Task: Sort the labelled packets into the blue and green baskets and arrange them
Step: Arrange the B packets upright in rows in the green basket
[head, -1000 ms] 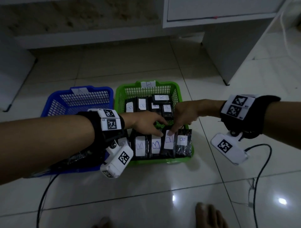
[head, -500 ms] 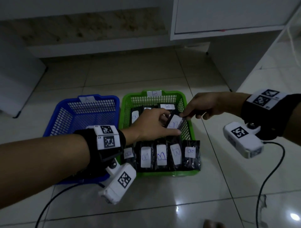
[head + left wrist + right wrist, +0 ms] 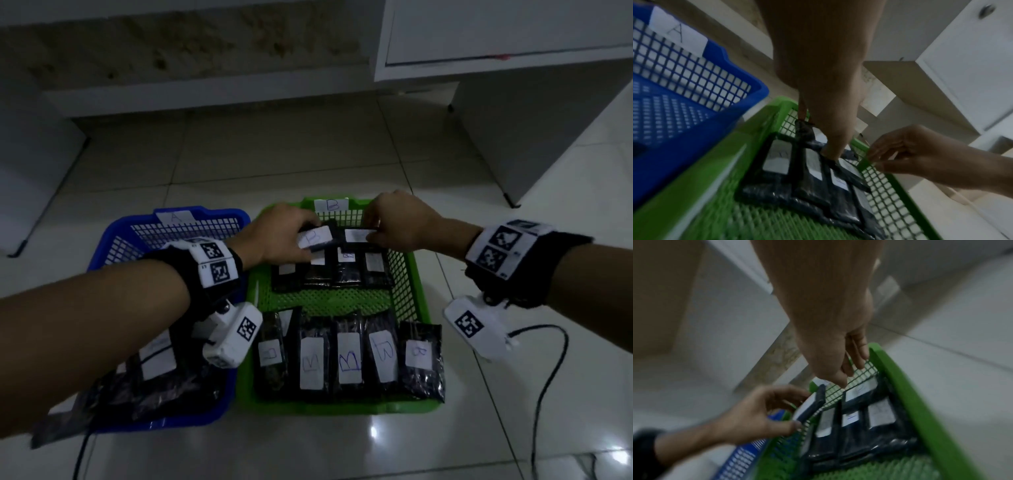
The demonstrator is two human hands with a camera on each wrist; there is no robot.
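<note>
A green basket (image 3: 342, 408) tagged B holds a near row of black packets (image 3: 349, 359) with white B labels, and a far row (image 3: 346, 272). My left hand (image 3: 303, 240) pinches one B packet (image 3: 317, 236) tilted above the far row; the left wrist view shows this packet (image 3: 805, 132) under the thumb. My right hand (image 3: 373, 233) hovers at the far wall, fingers loosely bent, tips at the end of a packet (image 3: 356, 235) lying crosswise there. In the right wrist view the right hand (image 3: 846, 374) holds nothing. The blue basket (image 3: 205, 214) tagged A sits to the left.
Several black packets (image 3: 154, 377) lie in the near end of the blue basket, partly under my left forearm. White cabinets (image 3: 513, 31) stand at the back right on the tiled floor. Cables (image 3: 548, 377) trail from both wrist cameras.
Both hands were on one packet half a second ago. The left hand now holds it alone, further towards the far wall. The right hand let go and moved to the crosswise packet.
</note>
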